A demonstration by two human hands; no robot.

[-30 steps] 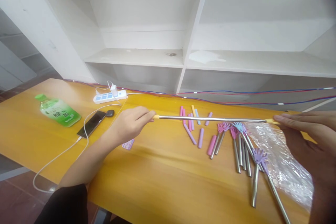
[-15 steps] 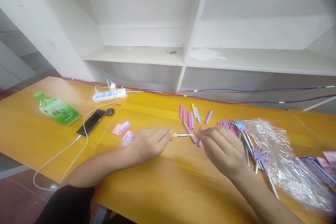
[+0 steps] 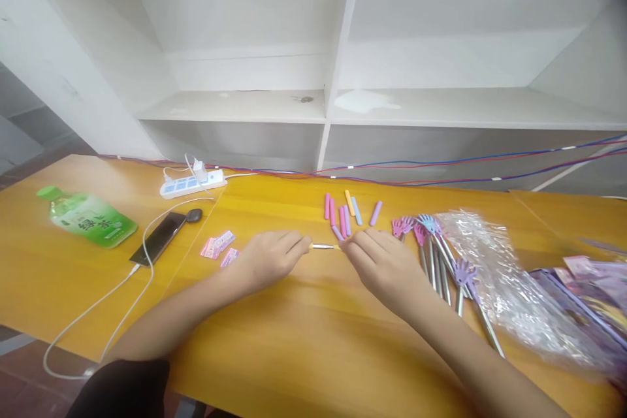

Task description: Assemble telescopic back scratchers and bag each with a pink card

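Between my two hands runs a thin metal rod [image 3: 323, 246] with yellow at both ends. It looks like a yellow back scratcher, but my fingers hide most of its ends. My left hand [image 3: 274, 258] is closed around the left end, and my right hand [image 3: 379, 264] pinches the right end. Just beyond the hands lie several coloured sleeves [image 3: 341, 221] in pink, purple, blue and yellow. To the right of my right hand, several back scratchers [image 3: 443, 255] with hand-shaped pink, blue and purple heads and metal rods lie in a bunch.
Clear plastic wrap [image 3: 494, 274] lies right of the back scratchers, near purple packaging [image 3: 582, 294]. At left are small printed cards [image 3: 218, 245], a charging phone [image 3: 159, 238], a green tea bottle [image 3: 93, 217] and a power strip [image 3: 193, 184]. White shelving [image 3: 235, 108] stands behind the table.
The view has shifted slightly, so most things appear further left. My hands are slightly closer together, and less of the metal rod shows between them. Both keep their hold.
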